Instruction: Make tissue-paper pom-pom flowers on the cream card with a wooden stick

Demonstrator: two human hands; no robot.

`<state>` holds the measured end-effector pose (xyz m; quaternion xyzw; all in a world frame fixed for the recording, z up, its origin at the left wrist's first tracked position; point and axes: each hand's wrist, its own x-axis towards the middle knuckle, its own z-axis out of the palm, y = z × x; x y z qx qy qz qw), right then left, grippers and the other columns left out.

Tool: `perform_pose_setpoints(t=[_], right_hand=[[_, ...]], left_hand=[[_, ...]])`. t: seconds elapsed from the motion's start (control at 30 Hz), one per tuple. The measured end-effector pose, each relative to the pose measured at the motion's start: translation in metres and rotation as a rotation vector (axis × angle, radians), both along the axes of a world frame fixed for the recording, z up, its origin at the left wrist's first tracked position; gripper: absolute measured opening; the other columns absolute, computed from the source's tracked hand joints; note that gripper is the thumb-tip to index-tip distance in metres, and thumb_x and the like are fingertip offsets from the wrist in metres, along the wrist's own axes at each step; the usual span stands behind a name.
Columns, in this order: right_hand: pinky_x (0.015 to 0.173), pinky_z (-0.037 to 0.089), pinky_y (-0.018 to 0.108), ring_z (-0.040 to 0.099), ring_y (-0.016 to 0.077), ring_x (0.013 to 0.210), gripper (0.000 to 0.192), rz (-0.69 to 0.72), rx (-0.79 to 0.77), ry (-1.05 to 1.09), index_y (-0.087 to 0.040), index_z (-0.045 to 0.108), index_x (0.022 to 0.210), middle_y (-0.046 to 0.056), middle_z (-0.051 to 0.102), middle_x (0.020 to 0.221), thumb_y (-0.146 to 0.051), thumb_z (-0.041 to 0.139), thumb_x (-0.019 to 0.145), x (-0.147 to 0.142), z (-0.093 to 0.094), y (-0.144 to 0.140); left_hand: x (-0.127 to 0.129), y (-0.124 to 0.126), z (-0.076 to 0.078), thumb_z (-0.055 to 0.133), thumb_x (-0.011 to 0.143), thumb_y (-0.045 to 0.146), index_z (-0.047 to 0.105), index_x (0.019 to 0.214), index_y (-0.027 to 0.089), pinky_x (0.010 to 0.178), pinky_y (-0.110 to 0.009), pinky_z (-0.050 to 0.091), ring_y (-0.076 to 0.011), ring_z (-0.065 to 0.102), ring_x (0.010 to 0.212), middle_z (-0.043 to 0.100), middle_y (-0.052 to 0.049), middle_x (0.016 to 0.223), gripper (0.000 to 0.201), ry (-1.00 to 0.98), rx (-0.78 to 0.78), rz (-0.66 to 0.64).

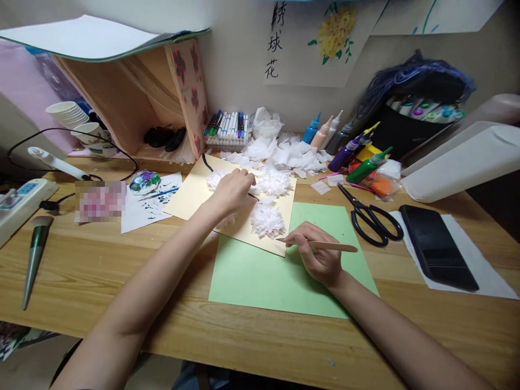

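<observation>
Both forearms reach in from the near edge over a wooden worktop [101, 271] w/ visible grain. R hand [319, 254] has its grip clamped on a thin wooden stick [320, 245], lying approx. level, tip at the edge of a fluffy white tissue flower [267, 219]. L hand [232, 190] rests knuckles-up on the cream card [190, 195], fingers curled together near a second ruffled flower [274, 181]; can't tell if it pinches anything. Card overlaps a smooth green paper sheet [260, 276]. Black-handled scissors [371, 216] lie just right of the green sheet, a flat black phone [436, 246] further right on white paper. Crumpled tissue scraps [288, 154] pile behind the card.
</observation>
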<state>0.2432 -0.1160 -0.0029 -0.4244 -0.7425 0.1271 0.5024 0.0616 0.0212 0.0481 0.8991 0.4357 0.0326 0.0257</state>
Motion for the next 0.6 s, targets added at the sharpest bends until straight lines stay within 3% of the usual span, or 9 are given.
perform_pose_setpoints(t=[0.17, 0.3, 0.5, 0.6], right_hand=[[0.054, 0.047, 0.028, 0.057, 0.014, 0.056, 0.023, 0.009, 0.001, -0.008, -0.02, 0.061, 0.075, 0.001, 0.063, 0.06, -0.013, 0.043, 0.088, -0.001, 0.003, 0.0], [0.054, 0.047, 0.029, 0.057, 0.0142, 0.056, 0.024, 0.015, 0.009, -0.008, -0.02, 0.061, 0.075, 0.001, 0.063, 0.059, -0.012, 0.043, 0.088, -0.001, 0.003, 0.0], [0.055, 0.047, 0.028, 0.058, 0.0136, 0.058, 0.023, -0.023, -0.006, 0.037, -0.018, 0.062, 0.074, 0.001, 0.062, 0.06, -0.012, 0.045, 0.088, 0.0, 0.0, 0.001], [0.058, 0.047, 0.028, 0.059, 0.0135, 0.059, 0.023, -0.033, -0.055, 0.058, -0.018, 0.062, 0.075, 0.001, 0.062, 0.06, -0.014, 0.045, 0.09, 0.0, -0.001, 0.001]], left_hand=[[0.011, 0.0, -0.013, 0.043, 0.083, 0.013, 0.065, 0.092, 0.013, 0.075, -0.033, 0.042, -0.0245, 0.057, 0.095, 0.066, -0.013, 0.098, 0.024, 0.081, 0.106, 0.016], [0.006, 0.005, -0.01, 0.041, 0.082, 0.012, 0.067, 0.086, 0.014, 0.071, -0.033, 0.041, -0.0238, 0.06, 0.087, 0.069, -0.012, 0.09, 0.027, 0.055, 0.08, 0.037], [-0.005, 0.001, 0.023, 0.046, 0.084, 0.025, 0.069, 0.089, 0.014, 0.065, -0.028, 0.039, -0.0197, 0.06, 0.08, 0.07, -0.01, 0.09, 0.026, -0.157, -0.062, 0.093], [-0.008, -0.009, 0.045, 0.053, 0.082, 0.029, 0.071, 0.087, 0.014, 0.067, -0.025, 0.04, -0.0156, 0.06, 0.076, 0.071, -0.008, 0.089, 0.024, -0.259, -0.291, -0.01]])
